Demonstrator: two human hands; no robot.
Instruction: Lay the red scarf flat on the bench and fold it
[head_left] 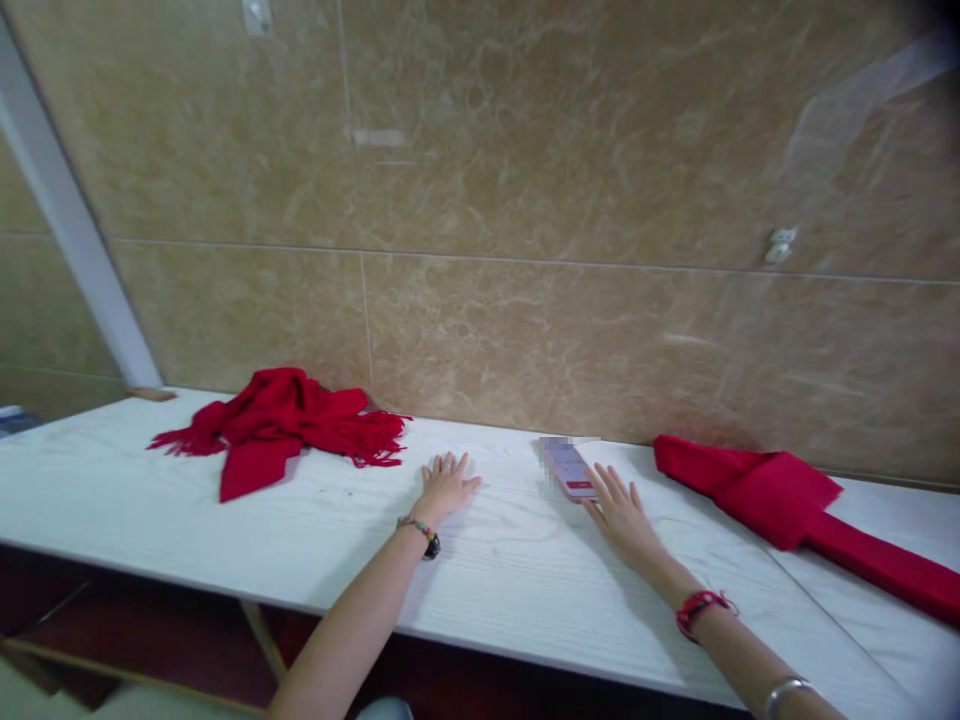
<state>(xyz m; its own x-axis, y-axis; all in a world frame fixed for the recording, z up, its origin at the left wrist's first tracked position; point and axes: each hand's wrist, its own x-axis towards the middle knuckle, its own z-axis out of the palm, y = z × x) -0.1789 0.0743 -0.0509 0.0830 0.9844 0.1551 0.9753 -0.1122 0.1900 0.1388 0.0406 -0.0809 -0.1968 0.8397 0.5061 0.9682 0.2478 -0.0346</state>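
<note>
My left hand (444, 488) is over the white tabletop with its fingers spread and nothing in it. To its left lies a crumpled red scarf (289, 420) with fringed ends. My right hand (622, 515) is open too, its fingertips at the lower right edge of a smartphone (568, 466) with a lit screen. Whether the fingers touch the phone, I cannot tell. Farther right, a folded red cloth (776, 495) lies with a long strip running off toward the right edge of the view.
The white table (180, 510) stands against a tan marbled tile wall (525, 180). A small brown object (151, 394) lies at its back left, near a pale post (75, 200). Below the front edge is a dark reddish shelf (150, 640). A white hook (781, 245) is on the wall.
</note>
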